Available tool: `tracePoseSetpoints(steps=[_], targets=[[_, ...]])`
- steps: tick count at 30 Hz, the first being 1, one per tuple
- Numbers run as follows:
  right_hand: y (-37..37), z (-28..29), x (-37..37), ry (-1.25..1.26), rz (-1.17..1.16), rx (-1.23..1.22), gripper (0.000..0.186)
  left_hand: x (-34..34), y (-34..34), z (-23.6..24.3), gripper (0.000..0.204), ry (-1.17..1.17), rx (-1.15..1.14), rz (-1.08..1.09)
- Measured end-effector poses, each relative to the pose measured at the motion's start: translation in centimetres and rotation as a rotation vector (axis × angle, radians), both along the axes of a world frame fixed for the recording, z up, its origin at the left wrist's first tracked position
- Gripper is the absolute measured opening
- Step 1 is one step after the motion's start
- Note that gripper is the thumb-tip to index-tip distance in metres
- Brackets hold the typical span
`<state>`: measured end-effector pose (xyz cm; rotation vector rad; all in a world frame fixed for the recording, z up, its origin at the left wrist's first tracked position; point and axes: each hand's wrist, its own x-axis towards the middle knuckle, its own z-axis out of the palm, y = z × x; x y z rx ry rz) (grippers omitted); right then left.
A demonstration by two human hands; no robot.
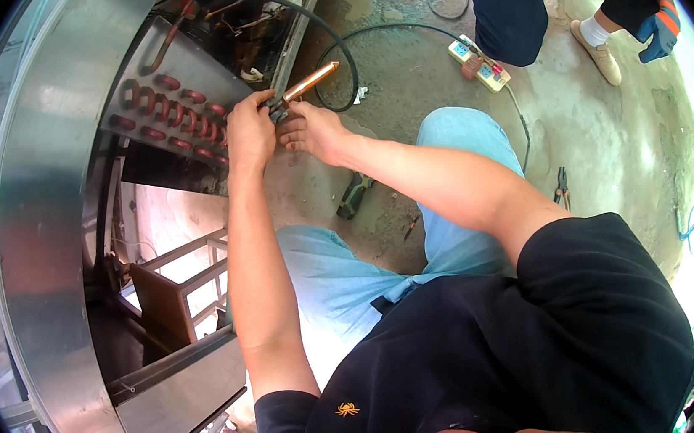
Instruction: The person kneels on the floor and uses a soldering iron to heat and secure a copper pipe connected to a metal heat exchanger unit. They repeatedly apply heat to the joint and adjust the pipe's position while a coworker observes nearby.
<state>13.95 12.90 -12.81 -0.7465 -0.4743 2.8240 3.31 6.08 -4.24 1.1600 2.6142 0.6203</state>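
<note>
My left hand (pixel 249 134) is closed around a metal fitting or tool (pixel 277 110) at the lower end of a pointed copper cylinder (pixel 309 81), which tilts up to the right; the exact piece is hard to make out. My right hand (pixel 311 134) grips just below the cylinder, thumb up against the same piece and other fingers curled. Behind my left hand a metal plate (pixel 134 85) carries rows of red-brown copper tube bends (pixel 181 114), inside an open stainless steel cabinet (pixel 46 248). A black hose (pixel 348 64) loops past the copper cylinder.
Another person's legs (pixel 511 5) and gloved hand (pixel 657 32) are at the top right. A power strip (pixel 479 63) with cables, a green drill (pixel 355 194) and pliers (pixel 562 187) lie on the concrete floor (pixel 592 131). A metal frame (pixel 207 256) stands at left.
</note>
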Motion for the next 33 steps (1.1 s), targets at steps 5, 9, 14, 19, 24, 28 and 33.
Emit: tracePoseSetpoints(steps=[5, 9, 14, 19, 24, 28, 33], targets=[[-1.4, 0.0, 0.4, -0.046, -0.066, 0.450, 0.022, 0.0, 0.0, 0.0, 0.030, 0.004, 0.010, -0.006], [-0.9, -0.2, -0.1, -0.008, 0.050, 0.180, 0.031, 0.2, 0.0, 0.4, 0.030, 0.003, -0.006, 0.005], [0.3, -4.6, -2.3, 0.249, 0.213, -0.336, 0.042, 1.3, 0.7, 1.9, 0.030, -0.013, -0.034, 0.023], [-1.3, 0.8, -0.3, -0.068, 0.084, 0.098, 0.038, 1.3, 0.3, 1.9, 0.030, -0.008, -0.046, 0.030], [-1.9, 0.3, -0.7, -0.040, 0.044, 0.151, 0.041, 1.5, 0.5, 2.2, 0.030, -0.002, -0.057, 0.044], [-0.7, -3.8, -2.6, 0.235, 0.182, -0.332, 0.040, 1.4, 0.7, 2.2, 0.030, -0.032, -0.031, 0.041], [-2.1, 0.2, -1.2, -0.107, 0.043, 0.030, 0.039, 1.0, 0.1, 1.4, 0.030, -0.035, -0.023, 0.043]])
